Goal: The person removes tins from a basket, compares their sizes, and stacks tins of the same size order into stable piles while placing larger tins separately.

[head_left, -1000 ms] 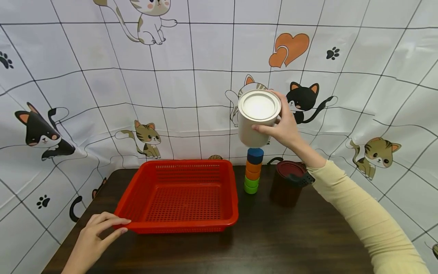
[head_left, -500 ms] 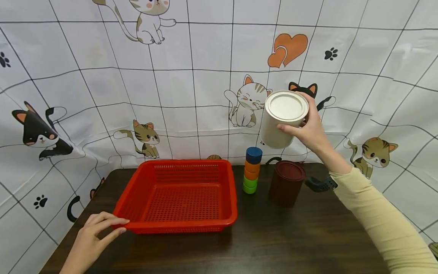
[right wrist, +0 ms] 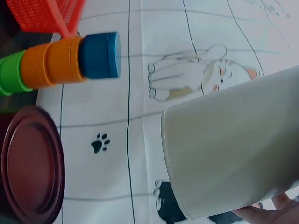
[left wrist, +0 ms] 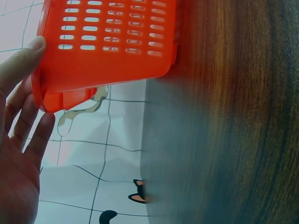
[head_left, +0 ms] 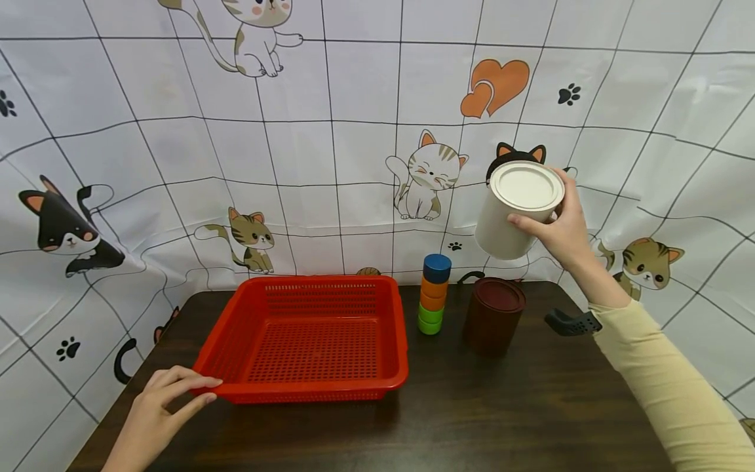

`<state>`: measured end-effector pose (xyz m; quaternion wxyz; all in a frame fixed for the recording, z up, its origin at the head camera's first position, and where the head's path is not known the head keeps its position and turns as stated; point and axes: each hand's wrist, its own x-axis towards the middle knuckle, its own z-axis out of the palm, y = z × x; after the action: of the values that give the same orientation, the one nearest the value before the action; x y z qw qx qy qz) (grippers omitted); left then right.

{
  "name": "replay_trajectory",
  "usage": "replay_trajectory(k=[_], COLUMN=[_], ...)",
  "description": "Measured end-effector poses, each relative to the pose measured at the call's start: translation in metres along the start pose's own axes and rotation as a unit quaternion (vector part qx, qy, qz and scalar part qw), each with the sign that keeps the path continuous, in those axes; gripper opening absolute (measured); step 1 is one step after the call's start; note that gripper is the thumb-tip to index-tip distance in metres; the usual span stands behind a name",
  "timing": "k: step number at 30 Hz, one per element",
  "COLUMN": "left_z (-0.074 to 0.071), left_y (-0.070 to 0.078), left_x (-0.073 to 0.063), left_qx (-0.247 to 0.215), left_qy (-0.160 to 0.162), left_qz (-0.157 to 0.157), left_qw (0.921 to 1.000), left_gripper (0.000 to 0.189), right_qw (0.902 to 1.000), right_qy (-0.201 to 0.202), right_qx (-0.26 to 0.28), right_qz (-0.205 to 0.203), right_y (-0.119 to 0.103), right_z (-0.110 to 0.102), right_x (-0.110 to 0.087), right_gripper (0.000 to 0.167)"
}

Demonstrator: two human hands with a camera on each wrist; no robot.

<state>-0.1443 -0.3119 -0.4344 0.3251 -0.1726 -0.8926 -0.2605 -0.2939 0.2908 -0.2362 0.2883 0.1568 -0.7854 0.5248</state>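
My right hand (head_left: 565, 233) grips a white lidded canister (head_left: 508, 226) from its right side, thumb across the front. The canister is up in the air with its lid tilted toward the head camera. In the right wrist view the white canister (right wrist: 233, 149) fills the right side, and its base edge faces the dark red lidded canister (head_left: 494, 321) on the table. At the near left corner of a red plastic basket (head_left: 318, 391), my left hand (head_left: 156, 410) pinches the rim between thumb and fingers. In the left wrist view, the thumb (left wrist: 28, 58) lies against the basket's rim.
Between basket and dark red canister stands a stack of small round containers (head_left: 433, 292), green at the bottom, orange, then blue on top. All stand on a dark wooden table (head_left: 460, 432). A white cat-print sheet (head_left: 354, 164) hangs behind.
My right hand has carried the white canister rightward, from over the coloured stack to above and right of the dark red canister. My left hand and the basket have stayed put.
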Motion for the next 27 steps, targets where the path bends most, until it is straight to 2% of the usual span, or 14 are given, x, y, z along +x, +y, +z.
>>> replay_trajectory(k=[4,12,18,24,27], left_z=[0.000,0.000,0.000,-0.001,-0.002], left_y=[0.000,0.000,0.001,0.002,0.003], left_x=[0.000,-0.001,0.000,0.000,0.000], left_qx=[-0.001,0.002,0.001,0.006,0.004], left_qy=[-0.001,-0.006,-0.002,0.002,0.000], left_qz=[-0.002,-0.010,-0.003,-0.002,0.001], left_qw=[1.0000,0.9999,1.0000,1.0000,1.0000], left_gripper=[0.045,0.045,0.046,0.049,0.048], right_qw=[0.9999,0.9977,0.9942,0.9940,0.9966], right_qy=[0.009,0.025,0.046,0.062,0.061], right_qx=[0.001,-0.052,-0.088,-0.078,-0.044], right_qz=[0.014,0.033,0.040,0.046,0.033], right_y=[0.007,0.029,0.049,0.071,0.082], right_z=[-0.013,-0.038,-0.055,-0.069,-0.077], right_x=[-0.001,-0.010,-0.024,-0.042,-0.052], right_gripper=[0.092,0.092,0.091,0.093,0.093])
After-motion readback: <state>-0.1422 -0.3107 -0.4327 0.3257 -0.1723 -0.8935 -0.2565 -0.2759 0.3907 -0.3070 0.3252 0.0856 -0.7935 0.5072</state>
